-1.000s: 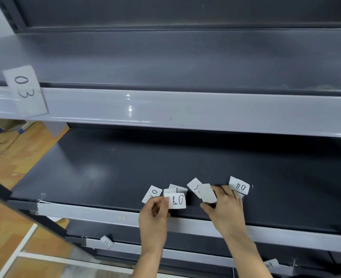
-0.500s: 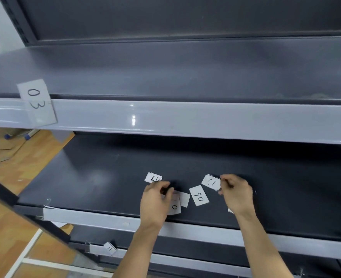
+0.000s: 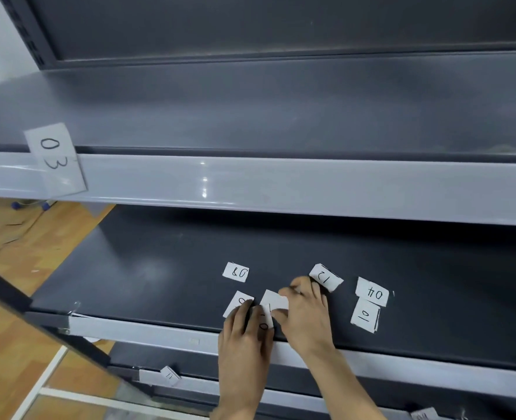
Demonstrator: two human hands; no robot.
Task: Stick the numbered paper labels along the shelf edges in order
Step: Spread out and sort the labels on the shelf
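Nearest, a small slip marked 11 (image 3: pixel 169 374) clings to the lowest shelf's pale grey lip. Above it, the left hand (image 3: pixel 244 338) lies with fairly straight fingers on two overlapping paper slips (image 3: pixel 238 301) on the matte, dark middle shelf (image 3: pixel 159 268). Just right of them, the right hand (image 3: pixel 306 316) pinches a blank-faced rectangular slip (image 3: pixel 276 300). Farther back lie loose slips 08 (image 3: pixel 235 271) and 12 (image 3: pixel 326 277); to the right, slip 04 (image 3: pixel 372 291) touches slip 10 (image 3: pixel 365 316). Beyond, the glossy grey upper shelf edge (image 3: pixel 281 183) carries a larger label 03 (image 3: pixel 55 160) at its left.
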